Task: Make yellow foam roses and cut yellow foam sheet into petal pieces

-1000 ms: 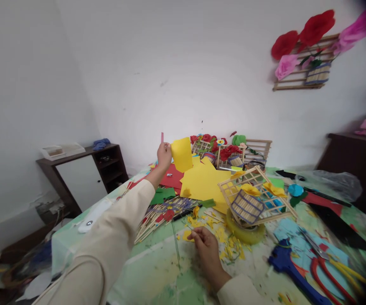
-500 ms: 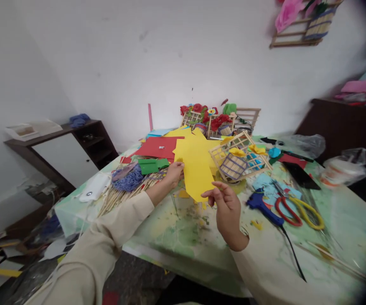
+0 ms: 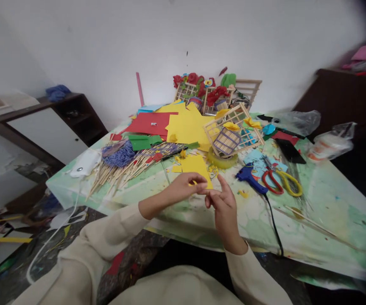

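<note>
Both my hands meet over the near edge of the green table (image 3: 322, 199) and hold one small yellow paper sheet (image 3: 196, 166). My left hand (image 3: 183, 189) is closed, pinching the sheet's near edge between thumb and fingers. My right hand (image 3: 222, 202) pinches the same edge from the right, with its index finger raised. The sheet tilts up and away from me, above yellow scraps on the table.
Behind lie yellow (image 3: 185, 126), red (image 3: 147, 123) and green (image 3: 143, 142) sheets, a bundle of wooden sticks (image 3: 122, 171), purple yarn (image 3: 119, 154), a wooden lattice frame (image 3: 233, 131) on a tape roll, a blue glue gun (image 3: 249, 176) and scissors (image 3: 280, 182). A dark shelf (image 3: 58, 114) stands left.
My left hand has carried the yellow sheet from high over the far paper pile down toward me. My right hand has left the table scraps and pinched it. The view has tilted downward.
</note>
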Available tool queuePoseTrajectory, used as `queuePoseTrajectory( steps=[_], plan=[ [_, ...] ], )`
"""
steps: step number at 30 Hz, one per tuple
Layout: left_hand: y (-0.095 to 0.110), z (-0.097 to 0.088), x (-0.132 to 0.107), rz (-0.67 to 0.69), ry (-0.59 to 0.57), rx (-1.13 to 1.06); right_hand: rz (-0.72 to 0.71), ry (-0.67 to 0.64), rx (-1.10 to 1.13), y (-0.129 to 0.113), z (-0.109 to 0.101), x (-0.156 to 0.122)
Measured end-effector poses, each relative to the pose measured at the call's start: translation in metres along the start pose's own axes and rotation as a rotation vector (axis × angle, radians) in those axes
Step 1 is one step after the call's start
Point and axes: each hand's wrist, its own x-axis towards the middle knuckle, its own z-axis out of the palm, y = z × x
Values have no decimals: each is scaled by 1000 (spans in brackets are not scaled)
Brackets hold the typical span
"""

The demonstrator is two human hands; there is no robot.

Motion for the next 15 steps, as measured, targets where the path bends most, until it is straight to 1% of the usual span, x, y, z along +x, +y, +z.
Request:
queuePoseTrajectory(
  steps=[1, 2, 4, 6, 7, 11, 13, 15],
  plan=[
    [3, 8, -9, -20, -116, -91, -12, -18, -54, 0, 1, -2],
    [5, 14, -17, -44, -146, -187, -22, -33, -111, 0, 1, -4],
    [4, 23, -27, -84, -124, -357, -30, -64, -216, 1, 1, -9],
    [1, 28, -31, -121, -76, -460, -28, -111, -284, 3, 0, -14],
    [0, 29, -32, -141, -73, -491, -21, -134, -304, 5, 0, -16],
    [-1, 30, -33, -223, -84, -543, -2, -165, -350, 14, 2, -24],
    [-2, 26, -34, -193, -17, -490, -6, -169, -354, 15, 3, -26],
    [-3, 18, -34, -125, 89, -395, 0, -162, -322, 13, 3, -26]
  ],
)
